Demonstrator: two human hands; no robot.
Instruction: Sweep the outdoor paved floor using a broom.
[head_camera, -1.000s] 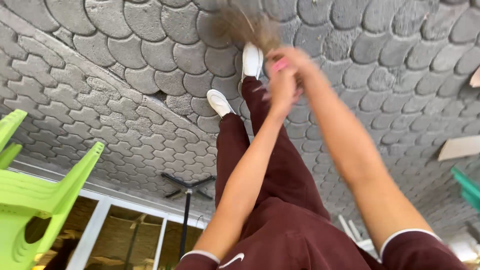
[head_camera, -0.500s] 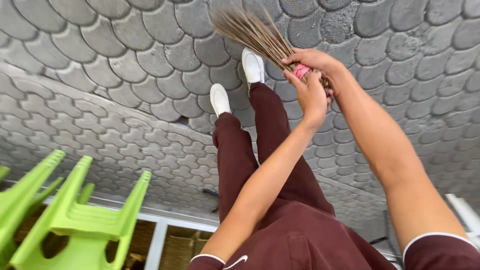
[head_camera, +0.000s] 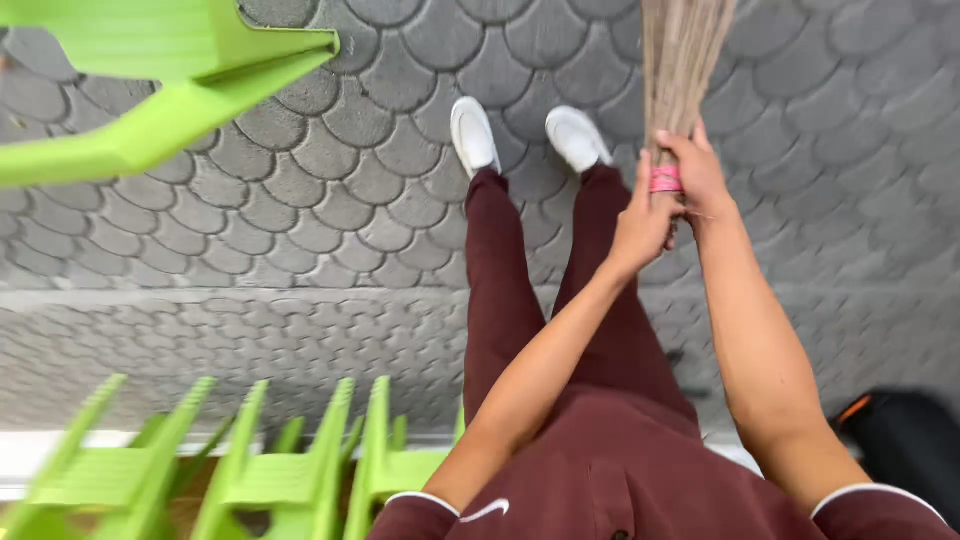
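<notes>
Broom bristles fill the upper right of our view: we hold a stick broom (head_camera: 683, 60), a bundle of thin tan twigs bound with a pink band (head_camera: 664, 180), and it points away from us toward the pavement beyond our feet. Our right hand (head_camera: 700, 175) is clamped around the bundle just at the pink band, fingers wrapped over the far side of the twigs. Our left hand (head_camera: 640, 225) closes on the same bundle right below it, touching the right hand, thumb along the twigs, so both hands are shut on the broom with no gap between them. Both forearms reach forward from dark red short sleeves edged in white. Beneath the hands we see our legs in dark red trousers (head_camera: 500, 280) and two white shoes (head_camera: 474, 133), set side by side on the paving and slightly apart, just left of the broom. The ground is grey paving (head_camera: 330, 230) laid in fish-scale shaped stones, with a straight band of stone crossing the view below the shoes. A lime green plastic chair (head_camera: 150, 90) juts in at the upper left, well apart from the broom, and more green chairs (head_camera: 270, 470) stand in a row along the bottom left. A black bag with an orange strip (head_camera: 905, 440) lies at the lower right, near our right elbow.
</notes>
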